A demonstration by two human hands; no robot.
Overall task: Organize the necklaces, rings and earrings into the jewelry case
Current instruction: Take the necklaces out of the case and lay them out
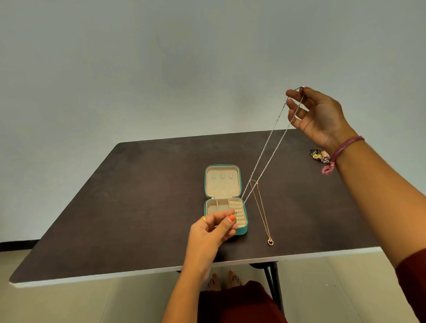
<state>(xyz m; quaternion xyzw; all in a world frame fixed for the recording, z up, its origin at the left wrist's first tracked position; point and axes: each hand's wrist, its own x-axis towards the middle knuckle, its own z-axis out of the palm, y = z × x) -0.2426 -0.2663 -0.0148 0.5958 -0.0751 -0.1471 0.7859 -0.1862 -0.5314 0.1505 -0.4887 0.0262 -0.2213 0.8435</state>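
while the person stands at the near edge of the dark table [136,200], both hands are busy with one silver necklace [270,151]. the right hand [319,119] is raised high above the far right part of the table and pinches the top of the chain between thumb and first finger, the other fingers loosely curled below. from there the chain runs as two thin strands down and to the left. the left hand [210,231], which wears a gold ring [204,219], pinches the lower end of the chain between thumb and fingertips, just over the open jewelry case [225,199]. this case is teal outside and beige inside; it lies open near the middle of the table, lid flat toward the far side, with small compartments and ring rolls in the near half. just right of the case a gold necklace [262,212] with a small pendant lies stretched on the table. near the right wrist, on the table, is a small cluster of flower-shaped jewelry [318,154].
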